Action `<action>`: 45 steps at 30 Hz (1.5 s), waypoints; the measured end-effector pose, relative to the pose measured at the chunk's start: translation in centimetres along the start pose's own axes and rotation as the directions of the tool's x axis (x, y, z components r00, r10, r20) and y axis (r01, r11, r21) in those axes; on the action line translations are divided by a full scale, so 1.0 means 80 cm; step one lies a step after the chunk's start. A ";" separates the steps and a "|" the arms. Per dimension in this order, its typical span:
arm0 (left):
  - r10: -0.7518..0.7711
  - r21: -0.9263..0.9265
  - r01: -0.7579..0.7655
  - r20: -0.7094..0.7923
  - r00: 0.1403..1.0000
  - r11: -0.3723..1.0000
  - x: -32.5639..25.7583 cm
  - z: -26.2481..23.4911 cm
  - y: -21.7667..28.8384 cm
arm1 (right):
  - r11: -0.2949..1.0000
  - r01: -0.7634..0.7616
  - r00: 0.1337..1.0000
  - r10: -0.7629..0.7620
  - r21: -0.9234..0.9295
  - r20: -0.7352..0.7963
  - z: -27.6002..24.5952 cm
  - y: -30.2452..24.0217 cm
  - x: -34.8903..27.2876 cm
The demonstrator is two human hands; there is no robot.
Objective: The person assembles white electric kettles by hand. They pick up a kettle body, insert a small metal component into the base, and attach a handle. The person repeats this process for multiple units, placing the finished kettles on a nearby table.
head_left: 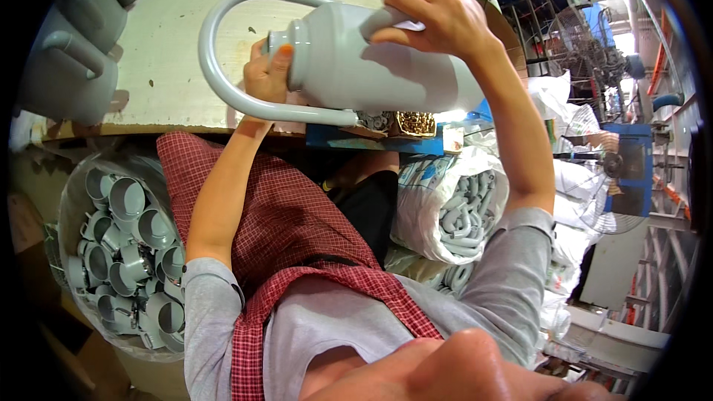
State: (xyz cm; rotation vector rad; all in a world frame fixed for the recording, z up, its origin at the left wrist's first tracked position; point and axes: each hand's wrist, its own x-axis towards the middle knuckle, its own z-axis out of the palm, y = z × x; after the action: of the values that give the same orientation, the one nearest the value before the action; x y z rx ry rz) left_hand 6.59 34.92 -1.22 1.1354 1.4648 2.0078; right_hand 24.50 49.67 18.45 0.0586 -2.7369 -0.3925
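Pale grey, the jug point(379, 67) is held sideways over the desk point(171, 52), long axis left to right; its neck point(298, 53) is gripped by the left hand point(267, 78), and a fitting point(377, 24) on its far side is clasped by the right hand point(445, 18).

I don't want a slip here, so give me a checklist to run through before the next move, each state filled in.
1. Left hand on the neck of the jug: ok, fingers around it.
2. Right hand holding the grey piece: ok, at the jug's side.
3. Grey piece seated on the jug: cannot tell, the hand hides part of it.
4. Jug upright: not ok, it is held on its side.
5. Hoop handle fixed at both ends: cannot tell.
6. Gold parts within view at the table edge: ok, in a small box.
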 end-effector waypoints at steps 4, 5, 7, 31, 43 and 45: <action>-0.189 -0.167 0.151 -0.241 0.952 0.974 -0.005 -0.023 0.001 | 0.993 -0.008 0.939 -0.034 -0.121 -0.342 -0.008 -0.021 -0.004; -0.263 -0.170 0.228 -0.225 0.938 0.959 -0.011 -0.057 -0.005 | 0.989 -0.070 0.873 -0.002 -0.128 -0.488 -0.017 -0.029 -0.016; -0.267 -0.168 0.213 -0.441 0.857 0.963 -0.031 -0.115 0.007 | 0.976 -0.197 0.814 0.217 0.096 -0.539 -0.028 -0.073 -0.068; -0.386 -0.327 0.216 -0.667 0.637 0.920 -0.147 -0.302 0.094 | 0.491 -0.737 0.560 0.829 0.466 0.013 0.039 -0.188 -0.160; -0.393 -0.368 0.188 -0.628 0.672 0.911 -0.159 -0.327 0.067 | 0.505 -0.627 0.723 0.660 0.593 0.203 0.038 -0.101 -0.027; -0.388 -0.328 0.218 -0.659 0.644 0.919 -0.162 -0.334 0.061 | 0.453 -0.675 0.702 0.637 0.583 0.318 0.028 -0.092 -0.023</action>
State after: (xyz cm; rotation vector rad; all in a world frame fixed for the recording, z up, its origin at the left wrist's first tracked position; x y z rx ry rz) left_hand -6.54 8.03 -4.71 -0.0658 1.5565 2.3859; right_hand 25.25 43.34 13.73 -0.8308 -2.5176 0.8388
